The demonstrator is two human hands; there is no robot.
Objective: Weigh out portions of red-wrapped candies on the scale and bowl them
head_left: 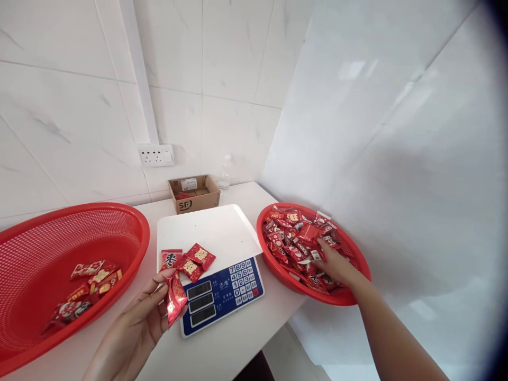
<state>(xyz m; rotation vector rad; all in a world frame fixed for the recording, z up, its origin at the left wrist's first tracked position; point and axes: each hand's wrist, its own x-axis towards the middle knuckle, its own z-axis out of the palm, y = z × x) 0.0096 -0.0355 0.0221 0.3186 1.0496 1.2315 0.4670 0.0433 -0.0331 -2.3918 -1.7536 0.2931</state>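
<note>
My left hand (145,312) is closed around several red snack packets (177,299), held in front of the scale's left edge. Gold print shows on some of them, and one has a white panel with a black character. Over on the right, my right hand (335,262) reaches into a red plastic basket (359,264) heaped with small red wrapped snacks (296,254). Its fingers touch the packets there; whether they grip one is hidden. Between the hands stands a digital scale with a white pan (206,230) and a blue keypad panel (226,296).
A larger red basket (138,233) at left holds several packets (99,275). Behind the scale are an open cardboard box (206,198) and a clear bottle (224,177). A wall socket (156,155) is above the white table (238,344). Walls bound the back and right.
</note>
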